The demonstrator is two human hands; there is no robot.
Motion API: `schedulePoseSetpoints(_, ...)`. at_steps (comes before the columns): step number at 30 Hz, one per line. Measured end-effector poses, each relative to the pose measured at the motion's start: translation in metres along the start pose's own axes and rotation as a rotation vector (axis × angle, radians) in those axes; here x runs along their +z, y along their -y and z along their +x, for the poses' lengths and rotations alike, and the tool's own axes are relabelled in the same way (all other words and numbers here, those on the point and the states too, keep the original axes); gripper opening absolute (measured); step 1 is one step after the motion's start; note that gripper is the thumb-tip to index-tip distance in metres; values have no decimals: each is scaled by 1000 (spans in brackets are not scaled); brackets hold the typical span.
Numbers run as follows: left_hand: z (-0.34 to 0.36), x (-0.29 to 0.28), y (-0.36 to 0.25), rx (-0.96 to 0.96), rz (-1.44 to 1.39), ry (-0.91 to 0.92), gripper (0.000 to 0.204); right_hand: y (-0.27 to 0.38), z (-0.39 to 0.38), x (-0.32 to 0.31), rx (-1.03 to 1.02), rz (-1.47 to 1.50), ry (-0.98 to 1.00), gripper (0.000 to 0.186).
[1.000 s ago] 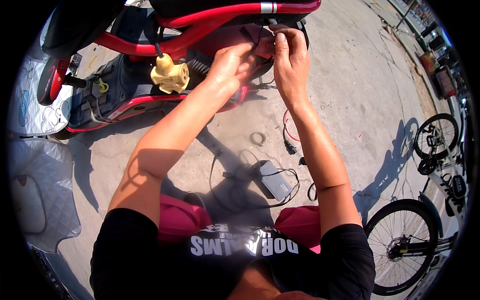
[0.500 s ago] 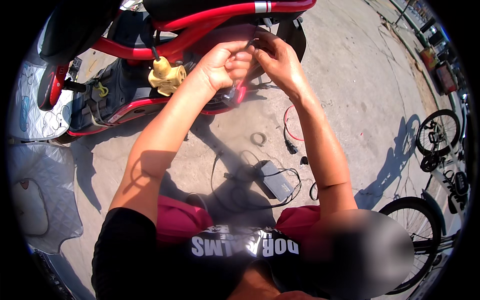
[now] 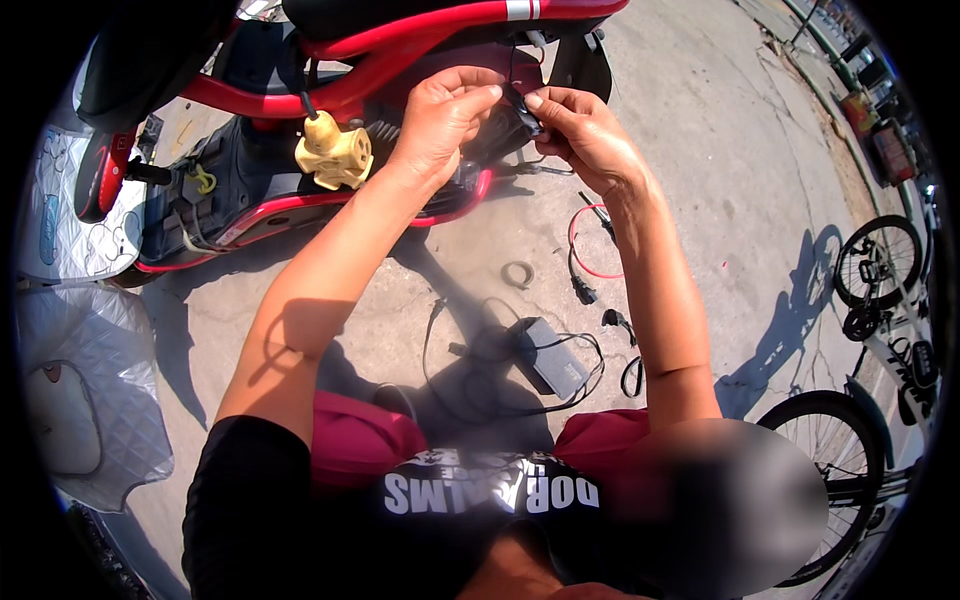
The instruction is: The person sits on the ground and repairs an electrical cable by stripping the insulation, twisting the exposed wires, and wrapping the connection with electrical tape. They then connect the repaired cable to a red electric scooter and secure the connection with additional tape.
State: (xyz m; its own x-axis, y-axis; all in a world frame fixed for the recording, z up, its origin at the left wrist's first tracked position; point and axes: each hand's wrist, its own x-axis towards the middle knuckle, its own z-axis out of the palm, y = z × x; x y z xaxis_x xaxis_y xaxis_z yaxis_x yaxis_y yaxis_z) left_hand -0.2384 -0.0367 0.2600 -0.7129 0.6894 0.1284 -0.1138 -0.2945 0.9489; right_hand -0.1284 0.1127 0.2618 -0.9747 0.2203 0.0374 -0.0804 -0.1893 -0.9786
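Note:
In front of the rear of a red electric scooter point(image 3: 400, 45), both my hands are raised close together. My right hand point(image 3: 590, 135) is closed, thumb and fingers pinching a black cable point(image 3: 522, 112) with a dark end piece. To its left, my left hand point(image 3: 440, 120) is closed in a pinch, its fingertips beside the same cable; what sits between them is too small to make out. A thin dark wire runs up from there toward the scooter. A yellow multi-outlet socket point(image 3: 335, 152) hangs on a black cord left of my left wrist.
On the concrete below lie a dark charger box point(image 3: 553, 362) with its cord, a grey ring point(image 3: 517, 274), a red wire point(image 3: 575, 255) and a black plug point(image 3: 583, 290). A bicycle point(image 3: 875, 265) stands right; quilted silver covers point(image 3: 100, 400) are at the left.
My hands have drawn apart, the right one moving right and slightly down, with the black cable now showing between them. My left fingers have straightened into a pinch.

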Motion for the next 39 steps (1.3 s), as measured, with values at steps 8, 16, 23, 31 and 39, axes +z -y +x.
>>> schedulePoseSetpoints(8, -8, 13, 7, 290, 446, -59, 10, 16, 8, 14, -13, 234, -75, 19)
schedulePoseSetpoints(16, -4, 5, 11, 621, 772, -31, 11, 19, 17, 22, -47, -46, -178, 20)
schedulePoseSetpoints(23, -6, 10, 6, 155, 382, -67, 20, 12, 16, 24, -155, 124, -176, 20)
schedulePoseSetpoints(31, -7, 10, -5, -320, -255, 11, 25, -17, 16, 33, -595, -802, -488, 26)
schedulePoseSetpoints(39, 1, -5, -2, -522, -606, 270, 29, -9, 22, 15, -265, -264, -48, 30)
